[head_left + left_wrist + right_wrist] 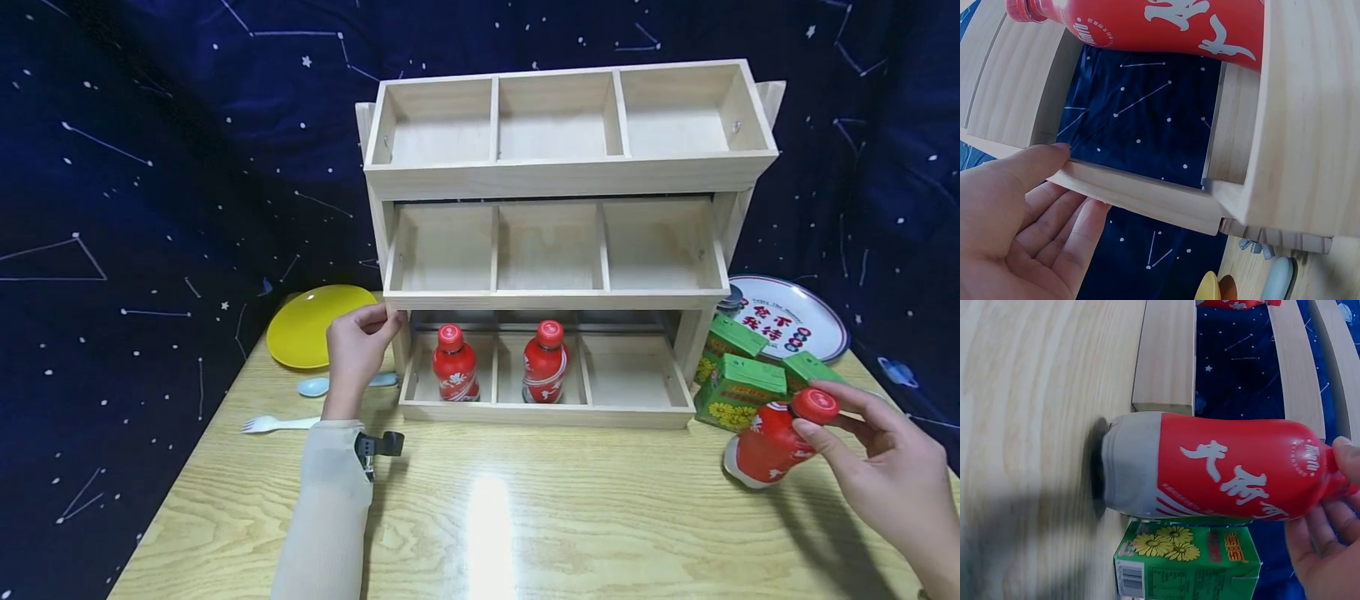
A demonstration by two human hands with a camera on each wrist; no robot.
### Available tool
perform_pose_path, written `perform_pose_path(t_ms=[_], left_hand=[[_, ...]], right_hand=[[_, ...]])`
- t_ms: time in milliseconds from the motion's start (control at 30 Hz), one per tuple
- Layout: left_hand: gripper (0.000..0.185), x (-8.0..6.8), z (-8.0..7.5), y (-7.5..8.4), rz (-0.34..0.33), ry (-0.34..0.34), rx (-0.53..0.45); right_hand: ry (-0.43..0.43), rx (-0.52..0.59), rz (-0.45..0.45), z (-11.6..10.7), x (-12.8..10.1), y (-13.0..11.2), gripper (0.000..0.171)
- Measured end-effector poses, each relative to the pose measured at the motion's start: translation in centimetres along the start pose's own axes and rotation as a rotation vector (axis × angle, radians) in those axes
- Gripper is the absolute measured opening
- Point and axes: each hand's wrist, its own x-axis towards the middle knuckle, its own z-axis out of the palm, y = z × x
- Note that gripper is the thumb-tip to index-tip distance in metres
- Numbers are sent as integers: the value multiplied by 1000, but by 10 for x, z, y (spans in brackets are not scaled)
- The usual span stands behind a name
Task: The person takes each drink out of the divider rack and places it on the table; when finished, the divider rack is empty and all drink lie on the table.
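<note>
A red bottle [768,442] is held tilted at the right end of the tabletop [525,517], its base apparently touching the wood, just beside the green cartons [738,387]. It is pinched at the cap and neck by the curled fingers [817,437] of the right hand [888,479]. The bottle is judged small, light and fairly stiff, with a smooth sleeve that could slip; the narrow neck under the cap is where a sure hold is given. The left hand [356,350] is rested against the left edge of the wooden rack [570,171], thumb on the ledge, fingers only loosely bent. How full the bottle is cannot be made out, and the right wrist is cut off at the frame edge
</note>
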Motion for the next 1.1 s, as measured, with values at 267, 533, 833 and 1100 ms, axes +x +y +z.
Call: perform_pose_path(t_ms=[267,533,833,1100], left_hand=[[32,3,-2,1,21,10,-7],[31,2,0,0,32,8,0],[31,1,0,1,18,10,6],[30,2,1,0,30,14,8]], right_hand=[[-58,-11,-24,-4,1,6,54],[-43,-108,-26,-5,5,-7,67],[-1,24,-112,12,8,-53,74],[-112,100,-185,44,12,-77,75]])
